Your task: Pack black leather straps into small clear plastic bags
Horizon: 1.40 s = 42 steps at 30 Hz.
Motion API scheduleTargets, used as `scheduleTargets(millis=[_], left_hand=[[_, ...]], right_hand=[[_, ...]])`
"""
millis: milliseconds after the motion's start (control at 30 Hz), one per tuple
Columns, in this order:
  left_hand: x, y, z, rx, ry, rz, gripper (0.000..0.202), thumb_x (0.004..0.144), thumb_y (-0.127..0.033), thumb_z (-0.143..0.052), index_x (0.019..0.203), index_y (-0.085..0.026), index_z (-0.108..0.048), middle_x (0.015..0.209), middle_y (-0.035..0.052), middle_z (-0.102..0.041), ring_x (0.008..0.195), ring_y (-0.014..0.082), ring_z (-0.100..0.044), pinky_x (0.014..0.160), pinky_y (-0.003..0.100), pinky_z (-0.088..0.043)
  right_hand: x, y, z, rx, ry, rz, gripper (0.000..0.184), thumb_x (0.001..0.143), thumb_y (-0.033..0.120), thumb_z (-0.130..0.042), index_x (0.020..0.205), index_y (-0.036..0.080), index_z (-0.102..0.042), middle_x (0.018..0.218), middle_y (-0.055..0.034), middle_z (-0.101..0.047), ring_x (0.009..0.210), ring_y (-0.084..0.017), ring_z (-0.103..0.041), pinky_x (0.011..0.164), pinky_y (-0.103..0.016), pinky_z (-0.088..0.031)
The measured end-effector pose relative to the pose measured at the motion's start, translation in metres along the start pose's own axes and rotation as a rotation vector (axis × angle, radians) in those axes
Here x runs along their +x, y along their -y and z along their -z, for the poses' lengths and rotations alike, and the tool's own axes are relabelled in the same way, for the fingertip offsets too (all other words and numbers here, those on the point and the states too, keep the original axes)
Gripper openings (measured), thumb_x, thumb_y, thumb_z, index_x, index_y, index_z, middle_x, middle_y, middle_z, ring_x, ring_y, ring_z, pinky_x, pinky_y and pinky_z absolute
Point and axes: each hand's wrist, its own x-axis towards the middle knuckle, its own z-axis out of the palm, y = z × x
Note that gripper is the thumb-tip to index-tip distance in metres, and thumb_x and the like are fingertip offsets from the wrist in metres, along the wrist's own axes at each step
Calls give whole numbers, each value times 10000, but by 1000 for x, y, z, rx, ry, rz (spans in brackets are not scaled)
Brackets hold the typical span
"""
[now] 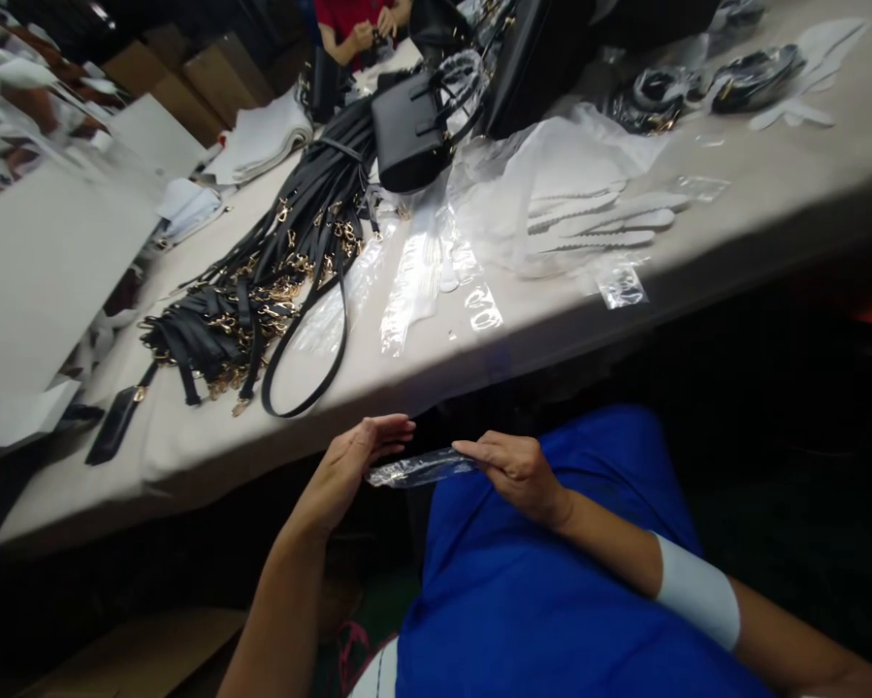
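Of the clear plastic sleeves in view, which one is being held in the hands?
The narrow sleeve stretched between the left hand and right hand, below the table edge; the others lie flat on the table.

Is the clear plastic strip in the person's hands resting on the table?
No: the clear plastic strip is held between the left hand and right hand, below the table edge.

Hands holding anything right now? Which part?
Yes: a narrow clear plastic sleeve, held below the table edge. Right hand pinches one end; left hand takes the other end.
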Motion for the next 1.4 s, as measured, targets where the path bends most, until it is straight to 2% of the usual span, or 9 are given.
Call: scheduleTargets(millis=[200,367,467,633,833,967,1100,1233,1400], left_hand=[[-7,19,-26,-101,316,316,468,931,-497,-463,1044,-108,-697,936,151,-712,815,233,-678,809,364,-512],[-14,40,-48,-417,331,406,307,886,-383,-597,972,-104,-694,602,-5,-517,493,62,-456,531,195,-363],[-18,45,-54,-351,257,332,280,860,-373,-635,936,-110,-692,599,-3,-527,472,50,-401,485,192,-280],[-25,41,-62,-120,195,145,259,859,-380,-636,899,-130,-690,742,73,-670,649,131,-539,619,232,-395],[-33,41,-79,-409,230,56,181,858,-314,-648,868,-137,-610,730,50,-658,620,105,-552,606,209,-429],[-40,35,-77,-482,167,-34,167,862,-302,-650,899,-143,-614,706,45,-675,547,100,-594,512,178,-447],[-30,21,-66,-665,-13,-160,212,814,-317,-714,916,-148,-638,665,-4,-637,520,58,-569,497,129,-468],[-2,7,-64,-750,-317,-224,306,731,-273,-797,968,-143,-654,890,31,-708,795,104,-681,727,155,-555],[22,8,-80,-373,-456,-391,283,897,-354,-605,1093,-150,-613,1184,120,-678,1106,212,-644,975,304,-509]], right_hand=[[-1,-8,10,-231,-63,223,370,937,63,-448,1223,187,-648,914,-96,-710,789,-170,-666,684,-284,-545],[-4,-16,12,-224,-107,188,360,941,70,-459,1222,204,-641,1003,-91,-721,876,-176,-683,755,-302,-560],[-1,-19,8,-177,-82,50,304,952,113,-476,1195,176,-647,1010,-99,-722,919,-189,-685,832,-317,-552],[2,-20,3,-138,88,-283,240,965,188,-471,1109,182,-663,989,-70,-726,917,-205,-682,843,-315,-528],[7,-19,3,-121,217,-403,258,949,143,-451,1090,173,-665,969,-67,-723,903,-200,-675,839,-298,-502],[13,-7,3,-22,266,-386,242,951,172,-459,1066,163,-672,994,-80,-722,911,-208,-677,849,-301,-488],[19,22,-4,456,426,-478,359,979,406,-462,814,146,-647,733,-49,-689,682,-177,-669,687,-268,-514],[22,43,-20,780,394,-655,420,938,566,-477,959,151,-542,580,23,-584,416,-108,-526,416,-185,-420],[28,50,-29,762,337,-682,485,913,650,-442,954,167,-468,545,59,-517,342,-80,-415,356,-177,-380]])
